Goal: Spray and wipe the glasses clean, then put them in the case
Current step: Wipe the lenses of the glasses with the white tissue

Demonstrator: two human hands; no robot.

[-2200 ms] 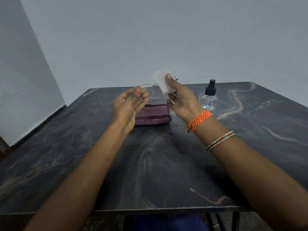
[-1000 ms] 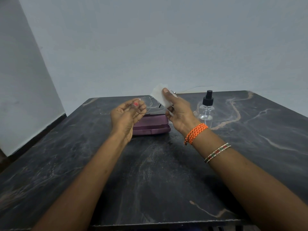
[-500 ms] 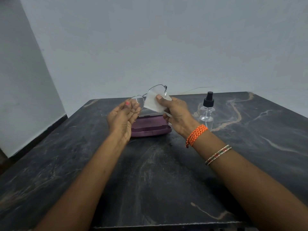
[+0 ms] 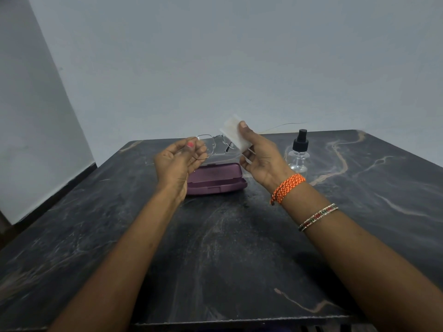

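At centre-left of the frame, the left hand (image 4: 178, 161) is pinching the glasses (image 4: 211, 146) by one lens rim, its grip clamped on the thin wire frame between thumb and fingers. The glasses are being held in the air above the closed purple case (image 4: 215, 178), which is lying on the dark marble bench (image 4: 227, 248). Their long axis is running roughly left to right across the frame, slightly tilted, with one temple arm hanging down toward the case; which way the lens fronts are facing is hard to tell.

Just right of centre, the right hand (image 4: 260, 155) is gripping a white wipe (image 4: 233, 135), thumb pressing it against the fingers, and the wipe is covering the right-hand lens. Further right, the spray bottle (image 4: 299, 152) is standing upright on the bench, clear of both hands.

The risk here is probably in the hold: pinching on a rim is leaving the frame free to twist as the wipe is pushing, which could bend the wire or let the glasses drop onto the case. The pinching thumb may also be smearing the lens it is touching.
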